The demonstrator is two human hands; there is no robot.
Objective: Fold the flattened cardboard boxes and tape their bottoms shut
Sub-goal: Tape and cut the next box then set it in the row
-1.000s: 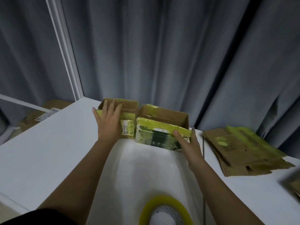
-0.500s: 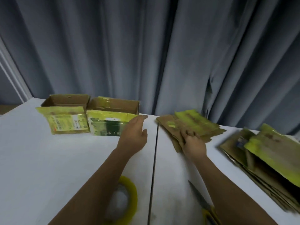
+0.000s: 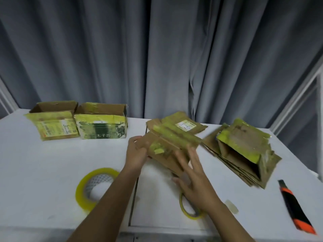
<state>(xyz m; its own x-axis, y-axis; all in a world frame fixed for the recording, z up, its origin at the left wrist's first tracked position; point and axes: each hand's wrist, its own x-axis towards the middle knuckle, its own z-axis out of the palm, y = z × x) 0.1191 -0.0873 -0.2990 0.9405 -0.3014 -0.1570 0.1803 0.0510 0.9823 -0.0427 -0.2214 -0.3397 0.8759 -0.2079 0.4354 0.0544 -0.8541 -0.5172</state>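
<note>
Head view, folded box (image 3: 103, 131) reads 木子

Left hand (image 3: 135, 155) curled; right hand (image 3: 192, 179) spread

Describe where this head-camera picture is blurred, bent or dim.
Head view: the right hand and orange-and-black utility knife are smeared by motion; the white window frame leans, suggesting wide-angle distortion; light is dim and greenish, with soft shadows in the grey curtain.
</note>
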